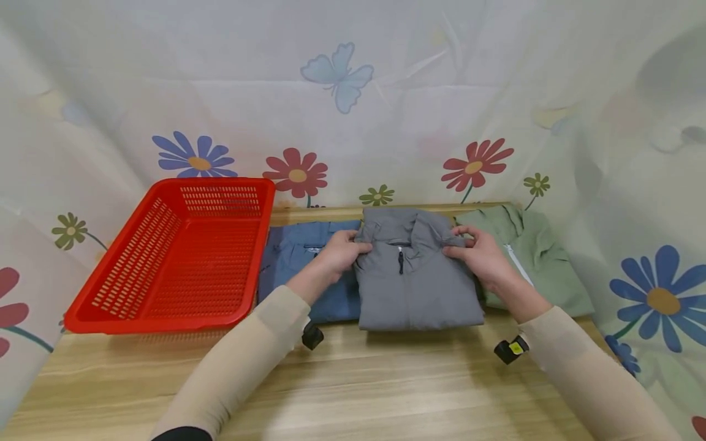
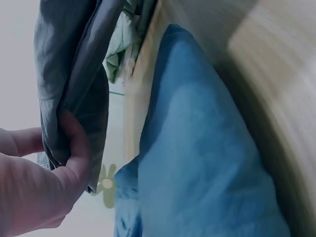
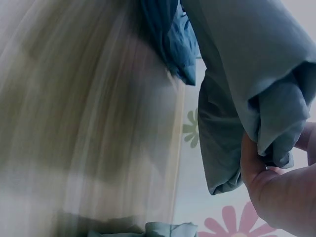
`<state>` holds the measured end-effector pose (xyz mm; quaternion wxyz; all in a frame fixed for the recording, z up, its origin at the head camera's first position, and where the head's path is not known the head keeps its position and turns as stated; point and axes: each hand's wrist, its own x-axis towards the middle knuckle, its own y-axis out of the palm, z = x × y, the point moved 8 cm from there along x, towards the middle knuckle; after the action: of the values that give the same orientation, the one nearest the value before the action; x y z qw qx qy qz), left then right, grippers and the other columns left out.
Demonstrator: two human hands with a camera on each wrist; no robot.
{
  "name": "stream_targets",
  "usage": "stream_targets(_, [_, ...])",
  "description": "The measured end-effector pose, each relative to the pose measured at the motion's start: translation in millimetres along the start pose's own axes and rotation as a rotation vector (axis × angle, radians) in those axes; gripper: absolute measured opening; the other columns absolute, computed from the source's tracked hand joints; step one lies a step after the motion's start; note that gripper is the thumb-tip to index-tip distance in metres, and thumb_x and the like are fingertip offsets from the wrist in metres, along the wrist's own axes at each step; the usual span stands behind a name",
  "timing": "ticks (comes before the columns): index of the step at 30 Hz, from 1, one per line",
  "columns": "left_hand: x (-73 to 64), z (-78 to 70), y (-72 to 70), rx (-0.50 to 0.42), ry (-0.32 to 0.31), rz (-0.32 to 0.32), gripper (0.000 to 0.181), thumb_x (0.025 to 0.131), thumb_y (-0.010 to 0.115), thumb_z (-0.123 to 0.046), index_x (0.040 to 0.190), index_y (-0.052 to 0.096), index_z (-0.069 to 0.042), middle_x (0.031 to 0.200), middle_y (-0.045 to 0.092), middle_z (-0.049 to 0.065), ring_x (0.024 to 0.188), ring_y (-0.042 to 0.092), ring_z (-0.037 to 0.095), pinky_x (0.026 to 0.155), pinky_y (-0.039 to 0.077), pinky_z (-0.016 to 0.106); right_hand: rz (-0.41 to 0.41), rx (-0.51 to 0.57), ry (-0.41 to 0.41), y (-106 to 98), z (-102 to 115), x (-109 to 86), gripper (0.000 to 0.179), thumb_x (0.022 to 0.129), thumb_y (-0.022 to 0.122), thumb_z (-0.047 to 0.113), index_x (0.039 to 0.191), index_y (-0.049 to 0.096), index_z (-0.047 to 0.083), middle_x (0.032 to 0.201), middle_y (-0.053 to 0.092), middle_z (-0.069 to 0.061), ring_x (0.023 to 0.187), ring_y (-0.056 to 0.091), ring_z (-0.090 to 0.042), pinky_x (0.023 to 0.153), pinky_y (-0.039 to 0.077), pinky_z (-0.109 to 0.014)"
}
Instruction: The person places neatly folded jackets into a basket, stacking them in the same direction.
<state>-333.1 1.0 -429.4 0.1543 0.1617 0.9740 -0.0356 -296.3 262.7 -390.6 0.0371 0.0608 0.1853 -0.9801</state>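
Both hands hold up a folded grey jacket [image 1: 425,294] with a short black zipper pull, raised off the table. My left hand [image 1: 342,250] pinches its upper left edge between thumb and fingers; the left wrist view shows the thumb pressed into the grey fabric [image 2: 74,64]. At the upper right edge, my right hand [image 1: 482,254] pinches the cloth, and a bunched fold [image 3: 281,113] hangs by its thumb. A folded blue jacket [image 1: 342,300] lies to the left, partly behind the left hand. On the right, behind the right hand, lies a folded green jacket [image 1: 546,275] with a white zipper.
A red plastic basket [image 1: 254,275] with slotted walls stands on the left of the wooden table [image 1: 386,380], its inside bare. Behind the table hangs a white flowered sheet [image 1: 386,141], which also closes off both sides.
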Motion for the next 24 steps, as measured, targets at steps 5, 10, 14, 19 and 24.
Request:
stream_targets(5, [-10.5,-5.1,-12.4,-0.025,-0.007,-0.007,0.058,0.105,0.059,-0.010,0.157,0.036,0.001,0.142,0.056,0.020,0.127,0.058,0.032,0.101,0.051,0.047,0.019,-0.009,-0.017,6.9,12.8,-0.7,0.044,0.097,0.071,0.012,0.134,0.049,0.001,0.114,0.060,-0.014,0.094,0.059,-0.022,0.078,0.052,-0.034])
stream_targets(10, [-21.3,-11.6,-26.3,-0.045,-0.008,-0.022,0.064,0.105,0.060,-0.011,0.160,0.029,-0.001,0.147,0.052,0.019,0.130,0.055,0.032,0.104,0.049,0.048,0.028,0.019,-0.033,16.6,25.2,-1.1,0.044,0.096,0.072,0.011,0.132,0.050,0.000,0.098,0.061,-0.009,0.084,0.060,-0.019,0.074,0.052,-0.033])
stream_targets(14, [-32.5,-17.3,-36.4,-0.044,-0.002,-0.019,0.069,0.104,0.061,-0.011,0.162,0.024,-0.002,0.148,0.050,0.019,0.132,0.054,0.032,0.106,0.047,0.050,0.045,0.080,-0.026,25.9,32.8,-1.8,0.042,0.096,0.071,0.009,0.131,0.049,0.001,0.090,0.060,-0.006,0.074,0.058,-0.015,0.070,0.052,-0.031])
stream_targets(19, [-47.4,-22.7,-52.0,0.000,0.027,-0.014,0.066,0.104,0.060,-0.012,0.160,0.027,0.000,0.143,0.056,0.020,0.127,0.057,0.033,0.105,0.047,0.051,0.092,0.170,-0.008,42.3,42.6,-2.6,0.040,0.097,0.069,0.006,0.131,0.048,0.003,0.112,0.062,-0.013,0.092,0.064,-0.021,0.076,0.056,-0.031])
stream_targets(24, [-61.0,-27.8,-70.3,0.019,0.060,-0.014,0.060,0.104,0.060,-0.011,0.157,0.034,0.000,0.138,0.061,0.020,0.120,0.061,0.032,0.103,0.049,0.050,0.115,0.233,-0.017,59.2,55.4,-2.1,0.038,0.097,0.068,0.003,0.129,0.049,0.002,0.115,0.062,-0.015,0.099,0.063,-0.022,0.080,0.056,-0.031])
